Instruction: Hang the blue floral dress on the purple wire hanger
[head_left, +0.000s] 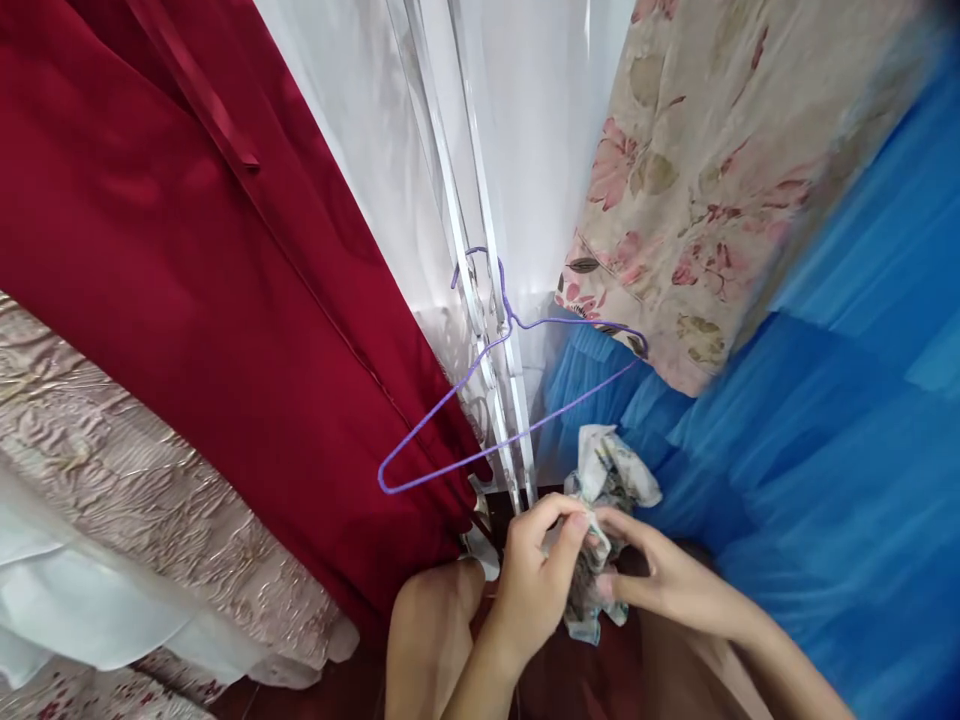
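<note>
My left hand (541, 565) pinches a crumpled piece of light patterned cloth (607, 465) between thumb and fingers. On the other side, my right hand (651, 572) grips the same cloth, its fingers close to the left ones. The cloth bunches above and below both hands; its full shape cannot be made out. Above my hands hangs a bare purple hanger (450, 468), tilted, its hook passed over a pale metal bar (457, 235).
A long red garment (300, 330) hangs on the left, beside textured pink fabric (82, 430) and white fabric (90, 590). To the right are a floral garment (675, 200) and blue tulle (840, 450). A bent knee (427, 620) shows below.
</note>
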